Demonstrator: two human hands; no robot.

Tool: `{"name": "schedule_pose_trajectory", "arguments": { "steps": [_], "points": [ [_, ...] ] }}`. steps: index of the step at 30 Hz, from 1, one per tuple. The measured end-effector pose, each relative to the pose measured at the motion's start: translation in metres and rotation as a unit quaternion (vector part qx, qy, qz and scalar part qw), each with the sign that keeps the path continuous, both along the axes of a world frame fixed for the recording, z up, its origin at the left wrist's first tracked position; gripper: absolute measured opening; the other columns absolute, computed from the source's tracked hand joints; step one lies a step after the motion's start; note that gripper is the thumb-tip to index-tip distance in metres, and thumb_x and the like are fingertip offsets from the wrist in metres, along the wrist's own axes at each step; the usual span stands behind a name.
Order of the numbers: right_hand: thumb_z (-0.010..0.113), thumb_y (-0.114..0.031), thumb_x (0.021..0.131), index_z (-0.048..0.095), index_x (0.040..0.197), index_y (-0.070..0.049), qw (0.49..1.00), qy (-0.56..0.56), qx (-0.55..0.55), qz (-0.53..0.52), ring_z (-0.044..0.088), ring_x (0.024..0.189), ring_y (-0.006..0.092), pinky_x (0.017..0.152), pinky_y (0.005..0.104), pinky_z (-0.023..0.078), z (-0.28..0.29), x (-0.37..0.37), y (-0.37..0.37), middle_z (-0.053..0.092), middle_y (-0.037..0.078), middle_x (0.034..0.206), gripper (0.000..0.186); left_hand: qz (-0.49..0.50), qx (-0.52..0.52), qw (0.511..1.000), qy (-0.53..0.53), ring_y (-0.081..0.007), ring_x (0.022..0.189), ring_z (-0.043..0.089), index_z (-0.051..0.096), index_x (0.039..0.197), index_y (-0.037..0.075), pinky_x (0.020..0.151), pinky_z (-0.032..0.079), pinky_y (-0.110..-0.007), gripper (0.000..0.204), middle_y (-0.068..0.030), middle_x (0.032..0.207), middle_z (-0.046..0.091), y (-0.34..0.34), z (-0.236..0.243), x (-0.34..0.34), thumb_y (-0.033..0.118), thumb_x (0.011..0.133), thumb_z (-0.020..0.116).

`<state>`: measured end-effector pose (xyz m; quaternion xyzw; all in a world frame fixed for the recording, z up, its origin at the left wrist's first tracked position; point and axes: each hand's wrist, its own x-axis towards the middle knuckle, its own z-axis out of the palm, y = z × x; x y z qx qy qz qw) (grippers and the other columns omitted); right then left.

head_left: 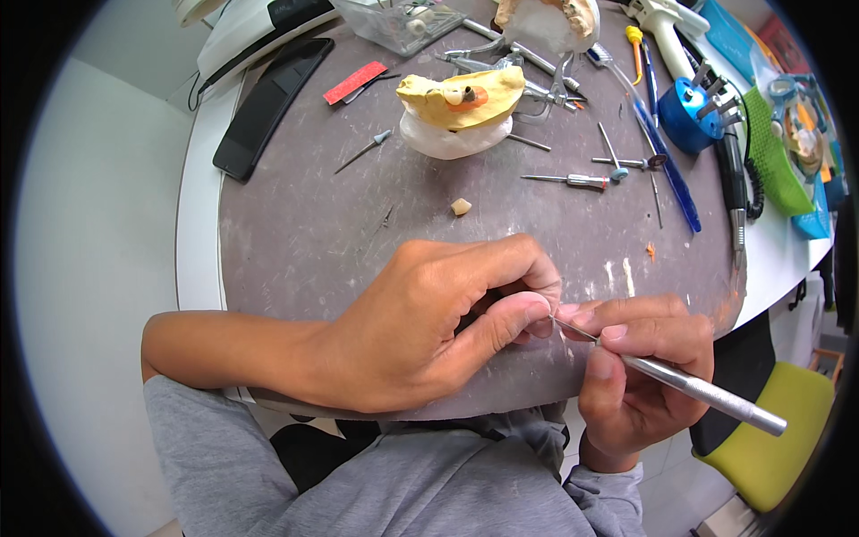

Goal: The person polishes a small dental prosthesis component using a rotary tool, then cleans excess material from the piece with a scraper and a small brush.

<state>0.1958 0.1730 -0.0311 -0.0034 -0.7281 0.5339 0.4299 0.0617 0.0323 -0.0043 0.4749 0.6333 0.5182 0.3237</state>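
Observation:
Near the front edge of the grey work surface point(295, 233), my left hand point(420, 331) is closed in a pinch of thumb and forefinger. What it holds, if anything, is hidden behind the fingertips. My right hand point(658, 353) grips a slim silver knurled-handled tool point(707, 392) like a pen. Its thin metal tip runs left to the pinched left fingertips, where the two hands nearly meet. Beyond them lies a small ivory tooth crown point(461, 207). Farther back stands a yellow and white plaster dental model point(458, 121) with an orange-pink gum patch and one dark stub.
A black phone point(273, 107) lies at the left, beside red abrasive strips point(355, 82). A small screwdriver point(573, 181), rotary bits point(367, 150) and a blue brush point(667, 166) are scattered around. At the right are a blue bur holder point(689, 116) and a black handpiece point(734, 179).

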Motion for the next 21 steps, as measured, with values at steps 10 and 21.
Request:
{"name": "schedule_pose_trajectory", "arguments": {
  "steps": [10,21],
  "points": [
    [0.074,0.008,0.067,0.063,0.09,-0.001,1.0,-0.021,0.005,0.0,0.069,0.065,0.0156,0.056,0.0226,0.054,0.0013,0.0031,-0.0012,0.072,0.016,0.083,0.027,-0.016,-0.022,1.0,0.004,-0.0103,0.07,0.062,0.059,0.092,-0.003,0.063,0.051,-0.024,0.019,-0.0083,0.083,0.065,0.0002,0.0034,-0.0022,0.013,0.101,0.054],
    [0.075,0.003,0.075,0.065,0.096,0.002,1.0,0.003,-0.021,0.022,0.07,0.065,0.0212,0.057,0.0263,0.055,0.0013,0.0066,0.0015,0.069,0.013,0.072,0.023,0.001,0.002,0.989,-0.15,-0.0102,0.078,0.063,0.057,0.097,-0.003,0.069,0.054,-0.024,0.013,-0.0079,0.089,0.063,-0.0008,0.0009,-0.0006,0.01,0.098,0.058]
  ]
}}
